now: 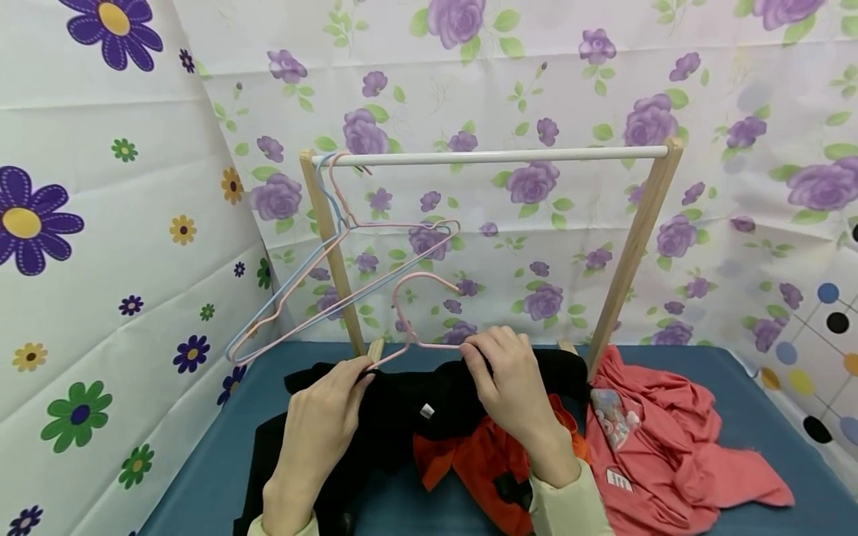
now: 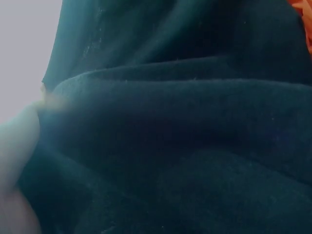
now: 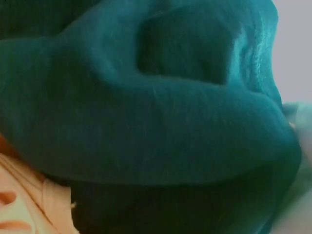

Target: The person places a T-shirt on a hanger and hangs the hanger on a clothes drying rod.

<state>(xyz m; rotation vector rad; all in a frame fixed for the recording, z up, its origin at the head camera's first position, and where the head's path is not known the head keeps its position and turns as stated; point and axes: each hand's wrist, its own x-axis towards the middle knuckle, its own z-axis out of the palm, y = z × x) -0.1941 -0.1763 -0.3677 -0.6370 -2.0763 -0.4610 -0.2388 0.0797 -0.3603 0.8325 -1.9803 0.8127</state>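
A pink clothes hanger stands hook up, its lower part inside a black garment with a small white label. My left hand pinches the cloth and the hanger's left arm. On the other side my right hand grips the garment over the hanger's right arm, its fingers curled on top. Dark cloth fills most of the left wrist view, with fingers at its left edge. Folds of the same garment fill the right wrist view. The hanger's lower bar is hidden by cloth.
A rack with a white rail and wooden posts stands behind. A blue hanger and another pink hanger hang at its left end. An orange garment and a coral garment lie on the blue table.
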